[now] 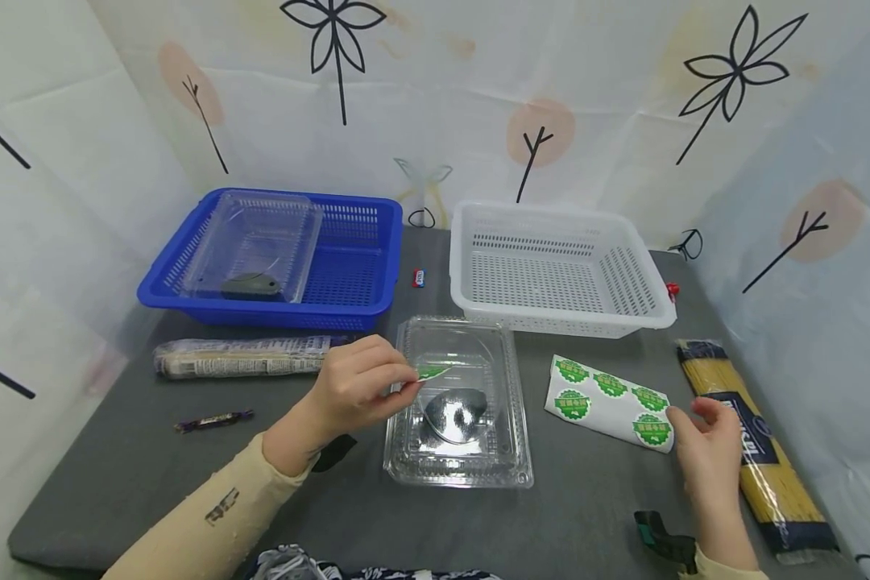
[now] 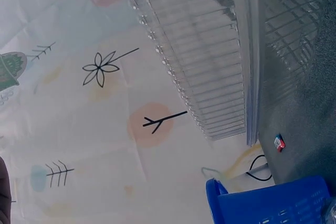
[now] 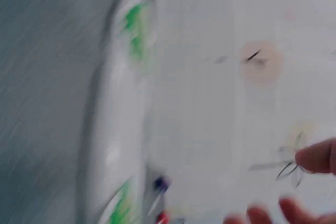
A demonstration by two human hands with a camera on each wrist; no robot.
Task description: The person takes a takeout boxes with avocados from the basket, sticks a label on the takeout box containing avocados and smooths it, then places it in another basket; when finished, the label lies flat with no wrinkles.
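Note:
My left hand (image 1: 362, 383) pinches a green and white sticker (image 1: 432, 372) by its edge, above a clear plastic container (image 1: 511, 403) on the grey table. In the left wrist view the sticker (image 2: 11, 71) shows at the left edge, with the container's ribbed side (image 2: 210, 77) beyond. A dark, shiny oval shape shows in the container; whether it is an object or a reflection I cannot tell. My right hand (image 1: 714, 447) is beside the right end of a white sheet of green round stickers (image 1: 609, 403). Its fingers are loosely bent and hold nothing; the right wrist view is blurred.
Behind stand a blue basket (image 1: 348, 316) with another clear container (image 1: 261, 217) and a white basket (image 1: 565, 318). A long clear-wrapped pack (image 1: 242, 358) and a small dark wrapped bar (image 1: 213, 421) lie left. A spaghetti pack (image 1: 790, 499) lies right. A small red-blue wrapper (image 1: 418, 278) lies between the baskets.

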